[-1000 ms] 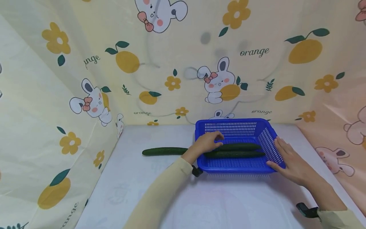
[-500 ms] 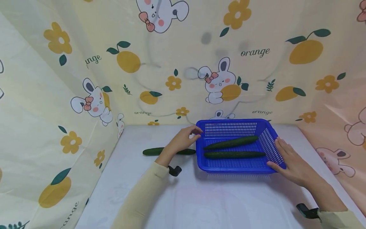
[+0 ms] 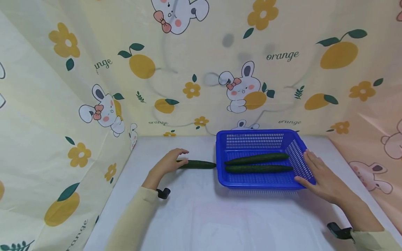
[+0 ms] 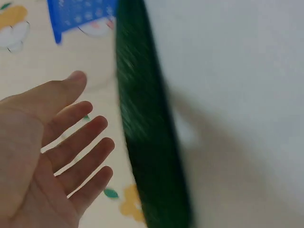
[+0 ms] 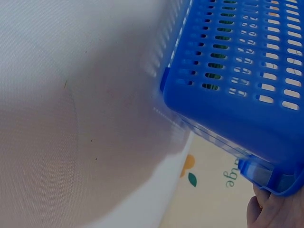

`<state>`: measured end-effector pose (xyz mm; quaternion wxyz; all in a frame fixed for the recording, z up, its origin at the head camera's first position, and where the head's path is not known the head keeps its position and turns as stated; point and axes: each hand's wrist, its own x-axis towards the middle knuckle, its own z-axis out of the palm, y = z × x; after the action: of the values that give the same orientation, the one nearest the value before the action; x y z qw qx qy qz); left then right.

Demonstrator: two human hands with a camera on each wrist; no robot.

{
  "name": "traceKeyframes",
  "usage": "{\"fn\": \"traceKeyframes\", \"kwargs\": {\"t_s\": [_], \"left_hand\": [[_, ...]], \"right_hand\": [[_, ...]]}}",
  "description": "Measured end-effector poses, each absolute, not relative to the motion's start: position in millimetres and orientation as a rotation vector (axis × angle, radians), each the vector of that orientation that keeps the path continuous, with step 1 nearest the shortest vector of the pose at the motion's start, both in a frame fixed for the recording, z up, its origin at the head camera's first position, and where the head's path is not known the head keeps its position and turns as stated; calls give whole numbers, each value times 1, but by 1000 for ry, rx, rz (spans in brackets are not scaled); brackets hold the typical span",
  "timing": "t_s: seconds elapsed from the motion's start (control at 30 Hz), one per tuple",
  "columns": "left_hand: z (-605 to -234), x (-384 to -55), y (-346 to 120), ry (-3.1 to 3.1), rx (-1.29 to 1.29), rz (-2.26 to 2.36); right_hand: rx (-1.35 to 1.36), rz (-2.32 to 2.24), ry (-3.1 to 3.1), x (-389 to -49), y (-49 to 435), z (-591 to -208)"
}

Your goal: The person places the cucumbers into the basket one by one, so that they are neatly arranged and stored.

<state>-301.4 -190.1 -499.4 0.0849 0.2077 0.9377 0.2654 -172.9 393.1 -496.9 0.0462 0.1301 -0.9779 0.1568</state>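
A dark green cucumber (image 3: 198,164) lies on the white table, its right tip at the blue basket's left wall. My left hand (image 3: 168,162) is over its left end, which is hidden behind the hand. In the left wrist view the fingers and thumb of this hand are spread, with a gap between them and the cucumber (image 4: 149,118). My right hand (image 3: 323,181) rests against the right wall of the blue plastic basket (image 3: 260,183). Inside that basket lie two more cucumbers, a rear one (image 3: 257,159) slightly slanted and a front one (image 3: 259,169) nearly level.
The white table (image 3: 220,219) reaches forward to a patterned cloth backdrop (image 3: 188,52) with rabbits and oranges. Similar cloth hangs along the left and right sides. The basket stands near the table's back edge, its slotted side filling much of the right wrist view.
My left hand has left the basket and moved left to the cucumber on the table. The rear cucumber in the basket has shifted after release. My right hand has stayed at the basket.
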Motion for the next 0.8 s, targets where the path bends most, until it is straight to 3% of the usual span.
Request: {"fn": "traceKeyframes", "kwargs": {"t_s": [0.4, 0.8], "left_hand": [[-527, -302, -236, 2782, 466, 724], [-531, -296, -246, 2780, 540, 821]], "right_hand": [[391, 463, -2996, -174, 395, -497], [383, 478, -2999, -174, 394, -495]]}}
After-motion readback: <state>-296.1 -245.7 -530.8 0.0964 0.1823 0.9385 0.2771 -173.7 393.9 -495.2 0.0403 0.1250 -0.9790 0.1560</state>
